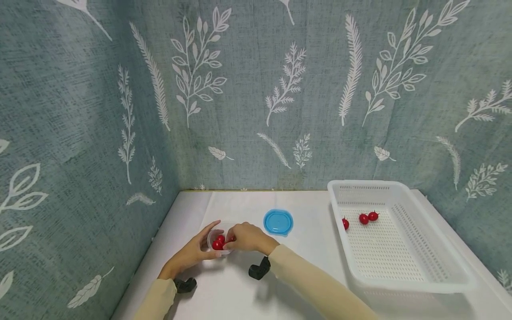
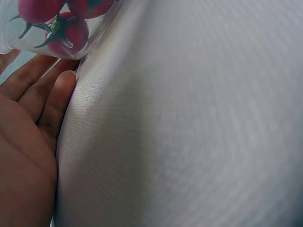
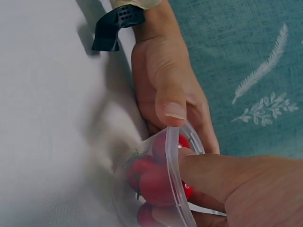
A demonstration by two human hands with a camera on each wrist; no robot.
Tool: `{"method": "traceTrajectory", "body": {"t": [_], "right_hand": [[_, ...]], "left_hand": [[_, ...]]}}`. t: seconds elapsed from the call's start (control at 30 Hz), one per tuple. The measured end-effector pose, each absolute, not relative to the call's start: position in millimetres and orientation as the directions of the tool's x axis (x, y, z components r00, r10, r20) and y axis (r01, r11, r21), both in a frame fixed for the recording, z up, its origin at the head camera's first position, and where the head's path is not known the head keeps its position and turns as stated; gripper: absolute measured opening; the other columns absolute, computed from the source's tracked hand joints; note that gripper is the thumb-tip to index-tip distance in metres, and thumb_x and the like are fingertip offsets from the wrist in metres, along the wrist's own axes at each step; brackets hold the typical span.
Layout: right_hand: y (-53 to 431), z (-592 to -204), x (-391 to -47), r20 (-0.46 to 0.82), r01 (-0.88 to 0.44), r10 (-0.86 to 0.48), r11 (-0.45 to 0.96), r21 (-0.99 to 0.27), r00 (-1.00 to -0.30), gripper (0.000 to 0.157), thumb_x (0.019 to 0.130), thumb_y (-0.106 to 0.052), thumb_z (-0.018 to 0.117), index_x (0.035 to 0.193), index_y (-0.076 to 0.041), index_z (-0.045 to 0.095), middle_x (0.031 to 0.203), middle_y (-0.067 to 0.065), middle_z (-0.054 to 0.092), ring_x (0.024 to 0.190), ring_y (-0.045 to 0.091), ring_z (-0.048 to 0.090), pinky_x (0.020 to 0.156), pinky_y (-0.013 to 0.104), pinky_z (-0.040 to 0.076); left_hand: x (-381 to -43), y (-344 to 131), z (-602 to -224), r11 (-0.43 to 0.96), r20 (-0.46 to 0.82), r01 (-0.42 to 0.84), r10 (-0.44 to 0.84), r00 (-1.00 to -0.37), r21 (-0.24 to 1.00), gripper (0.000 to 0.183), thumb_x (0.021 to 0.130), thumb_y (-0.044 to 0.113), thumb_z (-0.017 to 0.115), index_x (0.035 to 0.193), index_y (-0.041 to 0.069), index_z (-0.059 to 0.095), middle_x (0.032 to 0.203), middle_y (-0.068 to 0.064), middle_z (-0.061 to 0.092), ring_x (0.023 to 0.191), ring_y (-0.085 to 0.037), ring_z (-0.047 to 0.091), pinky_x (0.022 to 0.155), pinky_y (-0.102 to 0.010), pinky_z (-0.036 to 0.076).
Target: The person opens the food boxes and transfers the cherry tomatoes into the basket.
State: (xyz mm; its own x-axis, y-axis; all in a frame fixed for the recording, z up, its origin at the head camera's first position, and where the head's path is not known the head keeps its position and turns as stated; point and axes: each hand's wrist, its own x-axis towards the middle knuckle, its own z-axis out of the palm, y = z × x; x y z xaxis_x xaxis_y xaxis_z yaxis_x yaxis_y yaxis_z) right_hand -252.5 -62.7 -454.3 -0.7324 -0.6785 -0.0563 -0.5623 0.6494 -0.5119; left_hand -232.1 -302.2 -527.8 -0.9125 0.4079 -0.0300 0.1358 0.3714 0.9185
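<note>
A small clear plastic tub (image 1: pixel 226 226) stands on the white table with several red cherry tomatoes (image 1: pixel 218 245) inside. My left hand (image 1: pixel 194 251) holds the tub from its left side, thumb at the near side and fingers at the far side. From the right, my right hand (image 1: pixel 246 237) reaches over the rim and pinches a cherry tomato within the tub. The right wrist view shows those right-hand fingers (image 3: pixel 208 175) inside the tub's rim (image 3: pixel 171 158), partly hiding the fruit. Green stems show on tomatoes (image 2: pixel 71 35) in the left wrist view.
A blue lid (image 1: pixel 278 222) lies on the table behind and right of the tub. At the right stands a white perforated basket (image 1: pixel 388 253) holding 3 cherry tomatoes (image 1: pixel 363 218). Patterned cloth (image 1: pixel 256 102) hangs along the table's back and left side.
</note>
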Motion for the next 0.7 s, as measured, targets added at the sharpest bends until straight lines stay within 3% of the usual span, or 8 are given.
{"method": "traceTrajectory", "body": {"t": [0.4,0.7], "right_hand": [[-61.4,-460.2,-256.9,-0.009,-0.551,-0.685,0.595,-0.585,-0.729,0.015,0.09,-0.03,0.082,0.095,-0.015,0.081,0.079,-0.013,0.071,0.07,0.001,0.058,0.064,0.019,0.049],[-59.0,-462.1,-259.3,0.025,-0.531,-0.673,0.56,-0.636,-0.739,0.017,0.085,-0.029,0.087,0.092,-0.014,0.082,0.081,-0.012,0.074,0.071,0.0,0.06,0.063,0.019,0.049]], "left_hand": [[-232.5,-304.0,-529.6,0.341,-0.007,0.16,0.44,-0.898,0.926,0.099,0.092,0.02,0.081,0.166,0.02,0.015,0.161,-0.018,0.038,0.148,-0.041,0.034,0.114,-0.063,0.031],[-232.9,-304.8,-528.4,0.355,-0.009,0.163,0.437,-0.899,0.92,0.1,0.091,0.022,0.082,0.166,0.021,0.016,0.16,-0.018,0.039,0.146,-0.038,0.037,0.112,-0.057,0.036]]}}
